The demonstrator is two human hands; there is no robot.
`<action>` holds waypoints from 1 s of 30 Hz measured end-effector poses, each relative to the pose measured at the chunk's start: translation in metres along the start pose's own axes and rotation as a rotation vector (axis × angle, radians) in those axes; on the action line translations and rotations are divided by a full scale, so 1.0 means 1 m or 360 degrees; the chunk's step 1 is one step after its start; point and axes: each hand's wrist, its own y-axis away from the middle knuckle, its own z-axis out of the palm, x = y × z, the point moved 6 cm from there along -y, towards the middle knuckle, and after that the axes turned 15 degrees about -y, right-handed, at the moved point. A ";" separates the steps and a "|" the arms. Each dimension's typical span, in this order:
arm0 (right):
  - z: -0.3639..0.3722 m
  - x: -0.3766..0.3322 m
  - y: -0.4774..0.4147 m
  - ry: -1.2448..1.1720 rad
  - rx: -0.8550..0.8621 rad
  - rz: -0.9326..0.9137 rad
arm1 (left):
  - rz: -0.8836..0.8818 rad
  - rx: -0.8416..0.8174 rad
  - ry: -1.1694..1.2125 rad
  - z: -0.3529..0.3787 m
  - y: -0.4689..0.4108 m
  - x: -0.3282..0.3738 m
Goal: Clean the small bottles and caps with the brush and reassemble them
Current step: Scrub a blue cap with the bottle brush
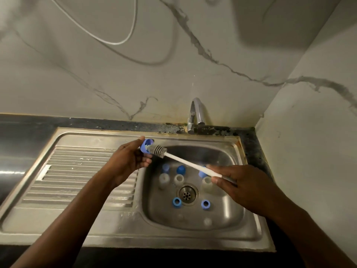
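My left hand pinches a blue cap above the sink's left rim. My right hand grips the white handle of a bottle brush; its grey bristle head touches the cap's open side. In the steel sink basin lie several small translucent bottles and several blue caps, scattered around the drain. One cap lies right of the drain.
A chrome tap stands behind the basin; no water is visible. The ribbed steel draining board spreads to the left. Marble-patterned walls close in behind and on the right. A white cord hangs on the back wall.
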 end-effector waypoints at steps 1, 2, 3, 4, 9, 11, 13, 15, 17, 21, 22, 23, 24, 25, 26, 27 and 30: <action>-0.004 -0.008 -0.002 0.0113 0.0019 -0.0079 | 0.0014 0.0004 -0.0019 -0.001 0.003 0.005; -0.008 -0.013 -0.004 0.0217 0.0049 -0.0166 | 0.0028 0.0008 -0.0050 -0.001 0.006 0.008; -0.012 -0.020 -0.006 0.0362 0.0090 -0.0273 | 0.0048 0.0018 -0.0080 -0.001 0.011 0.011; -0.015 -0.025 -0.007 0.0514 0.0138 -0.0382 | 0.0066 0.0026 -0.0104 -0.001 0.015 0.014; -0.022 -0.050 -0.014 0.0970 0.0242 -0.0665 | 0.0116 0.0108 -0.0167 -0.009 0.033 0.023; -0.020 -0.054 -0.016 0.1033 0.0235 -0.0669 | 0.0113 0.0152 -0.0186 -0.013 0.040 0.026; -0.015 -0.060 -0.019 0.1025 0.0209 -0.0649 | 0.0107 0.0186 -0.0199 -0.018 0.045 0.030; -0.005 -0.057 -0.021 0.0840 0.0103 -0.0541 | 0.0128 0.0223 -0.0190 -0.024 0.049 0.034; 0.006 -0.050 -0.025 0.0590 -0.0005 -0.0460 | 0.0168 0.0250 -0.0218 -0.029 0.050 0.041; 0.015 -0.054 -0.024 0.0293 -0.0090 -0.0460 | 0.0205 0.0324 -0.0250 -0.038 0.053 0.045; 0.014 -0.056 -0.023 0.0227 -0.0097 -0.0444 | 0.0202 0.0333 -0.0234 -0.038 0.053 0.044; 0.014 -0.059 -0.021 0.0168 -0.0102 -0.0434 | 0.0190 0.0336 -0.0195 -0.037 0.054 0.042; 0.014 -0.061 -0.019 0.0117 -0.0093 -0.0440 | 0.0174 0.0337 -0.0140 -0.036 0.055 0.040; 0.013 -0.063 -0.019 0.0094 -0.0068 -0.0450 | 0.0159 0.0342 -0.0093 -0.035 0.055 0.039; 0.013 -0.064 -0.019 0.0086 -0.0035 -0.0472 | 0.0148 0.0345 -0.0067 -0.035 0.055 0.039; 0.012 -0.065 -0.020 0.0091 0.0007 -0.0487 | 0.0141 0.0342 -0.0067 -0.035 0.056 0.040; 0.008 -0.062 -0.027 0.0048 0.0087 -0.0467 | 0.0130 0.0323 -0.0099 -0.033 0.059 0.045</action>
